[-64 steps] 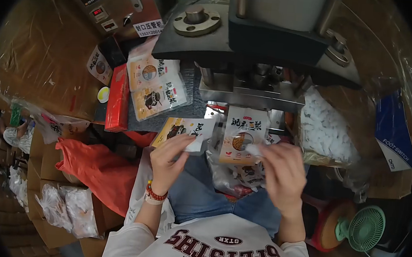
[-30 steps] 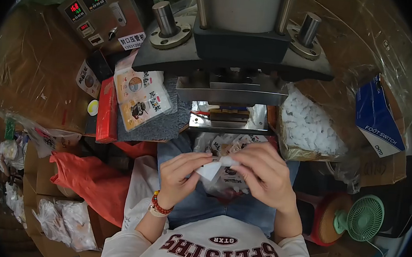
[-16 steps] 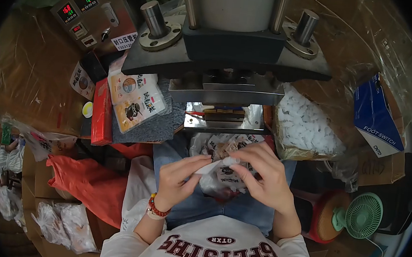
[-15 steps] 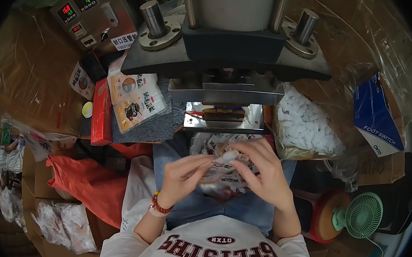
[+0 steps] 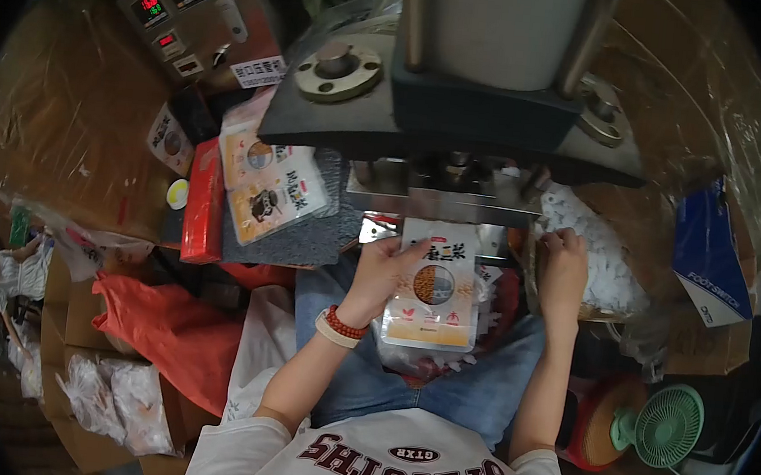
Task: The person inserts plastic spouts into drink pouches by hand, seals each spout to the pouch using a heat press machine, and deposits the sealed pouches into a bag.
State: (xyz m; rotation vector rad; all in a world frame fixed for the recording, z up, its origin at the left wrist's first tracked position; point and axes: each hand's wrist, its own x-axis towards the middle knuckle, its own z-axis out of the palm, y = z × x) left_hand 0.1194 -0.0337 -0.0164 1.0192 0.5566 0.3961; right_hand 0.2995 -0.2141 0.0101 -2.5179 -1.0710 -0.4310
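The left hand [image 5: 386,274] holds a printed pouch [image 5: 431,310], its thumb flat on the front face near the upper left side and the other fingers mostly hidden. The pouch hangs above the lap, in front of the press [image 5: 487,111], with its top end at the press's metal bar [image 5: 447,205]; whether it touches the bar or sits between parts cannot be told. The right hand [image 5: 564,258] is bent with its fingers bunched close together, over the near left corner of a tray of white pieces [image 5: 606,248]. The fingertips are partly hidden, so whether they grip a piece cannot be told.

To the left of the press, a stack of pouches [image 5: 271,192] lies on a grey cloth [image 5: 322,228] at the near edge of the table, just beside an upright red box [image 5: 204,208]. A small round lid [image 5: 177,193] is on that box's far side from the stack. A control box [image 5: 200,18] with lit digits stands beyond. Well to the right are a blue box [image 5: 712,253] and, lower, a green fan [image 5: 667,425].
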